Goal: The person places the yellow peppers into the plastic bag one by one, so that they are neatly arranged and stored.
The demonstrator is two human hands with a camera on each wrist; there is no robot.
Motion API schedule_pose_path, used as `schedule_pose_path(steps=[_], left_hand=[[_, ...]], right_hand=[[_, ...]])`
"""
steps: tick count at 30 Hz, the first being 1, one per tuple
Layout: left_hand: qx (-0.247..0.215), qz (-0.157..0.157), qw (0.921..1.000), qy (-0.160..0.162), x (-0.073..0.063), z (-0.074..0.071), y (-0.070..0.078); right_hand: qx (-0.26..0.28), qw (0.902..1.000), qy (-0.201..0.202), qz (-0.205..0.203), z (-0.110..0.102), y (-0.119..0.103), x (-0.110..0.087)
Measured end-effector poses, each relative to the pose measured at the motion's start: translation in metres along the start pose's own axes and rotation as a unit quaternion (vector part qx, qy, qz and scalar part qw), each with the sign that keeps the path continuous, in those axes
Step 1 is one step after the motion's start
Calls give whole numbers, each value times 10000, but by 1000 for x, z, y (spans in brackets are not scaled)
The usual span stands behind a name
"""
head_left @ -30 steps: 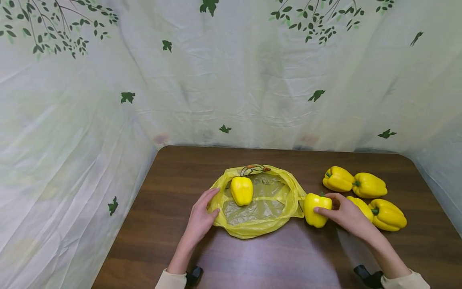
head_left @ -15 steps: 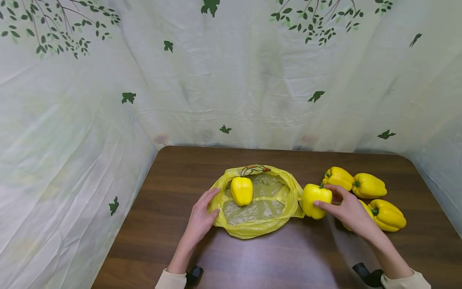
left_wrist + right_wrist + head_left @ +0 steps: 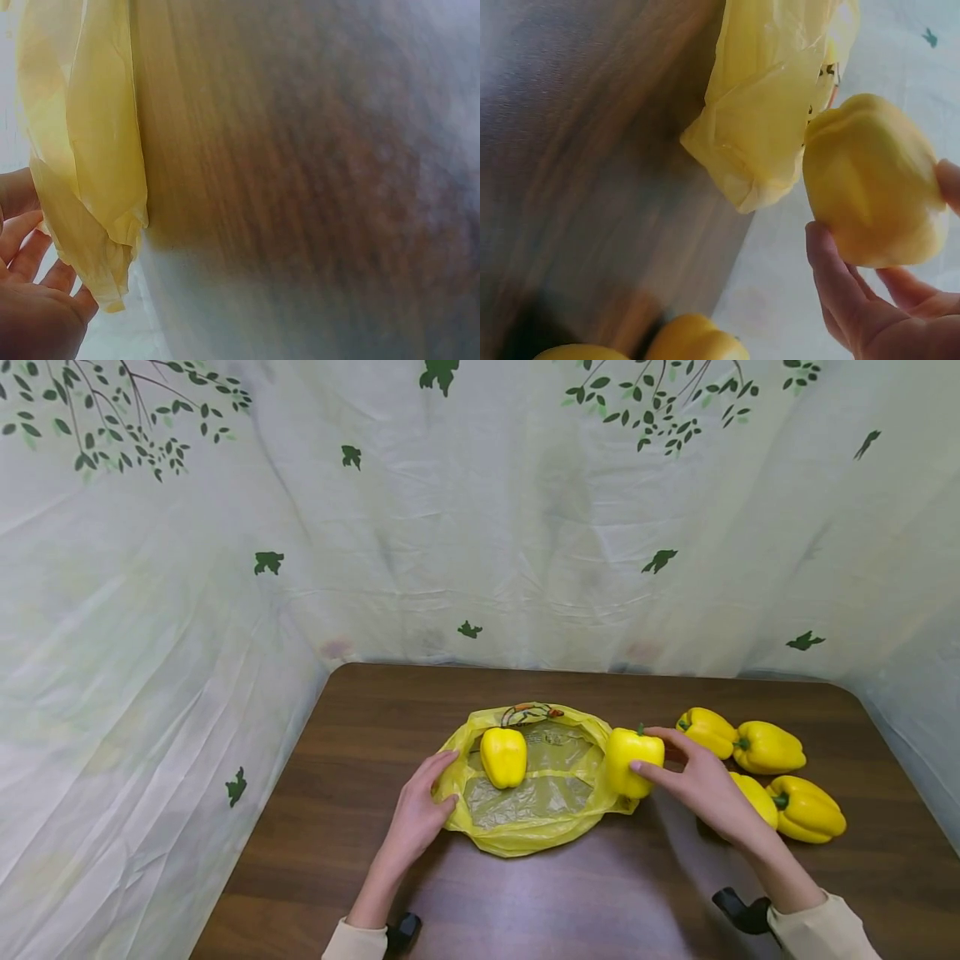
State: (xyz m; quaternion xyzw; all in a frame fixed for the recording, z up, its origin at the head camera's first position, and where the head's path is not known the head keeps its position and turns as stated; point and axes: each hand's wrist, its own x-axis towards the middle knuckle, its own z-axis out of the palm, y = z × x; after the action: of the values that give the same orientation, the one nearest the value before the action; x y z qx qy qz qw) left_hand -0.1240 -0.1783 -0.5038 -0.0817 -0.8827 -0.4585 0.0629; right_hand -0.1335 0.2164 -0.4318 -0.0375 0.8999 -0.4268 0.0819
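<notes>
Right grip [image 3: 697, 781] is pinching a yellow bell pepper [image 3: 630, 762] between thumb and fingers, stem up, right at the right edge of a yellow plastic bag [image 3: 525, 841]. Can't really tell if the pepper's touching the bag. Left grip [image 3: 420, 802] is spread, thumb apart from fingers, resting against the bag's left side. The bag sits on the brown wood-look surface [image 3: 300, 852], mouth open and facing up, with another yellow pepper [image 3: 503, 758] inside, toward the left. Four more bell peppers [image 3: 810, 810] lie over on the right, partly behind the right arm. Leaf-print cloth [image 3: 517, 543] hangs behind everything.
</notes>
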Motion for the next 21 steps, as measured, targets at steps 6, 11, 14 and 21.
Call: schedule_pose_path(steps=[6,11,14,21], left_hand=[[7,-56,10000,-25,0,0,1],[24,-46,10000,-49,-1,-1,2],[39,-24,10000,-71,0,-1,2],[76,40,9999,-68,-1,0,1]], right_hand=[[94,9996,-41,-274,4,-6,11],[9,9989,-213,-426,7,-10,20],[4,9978,-364,-548,9,-12,25],[-58,9951,-590,-793,16,-17,37]])
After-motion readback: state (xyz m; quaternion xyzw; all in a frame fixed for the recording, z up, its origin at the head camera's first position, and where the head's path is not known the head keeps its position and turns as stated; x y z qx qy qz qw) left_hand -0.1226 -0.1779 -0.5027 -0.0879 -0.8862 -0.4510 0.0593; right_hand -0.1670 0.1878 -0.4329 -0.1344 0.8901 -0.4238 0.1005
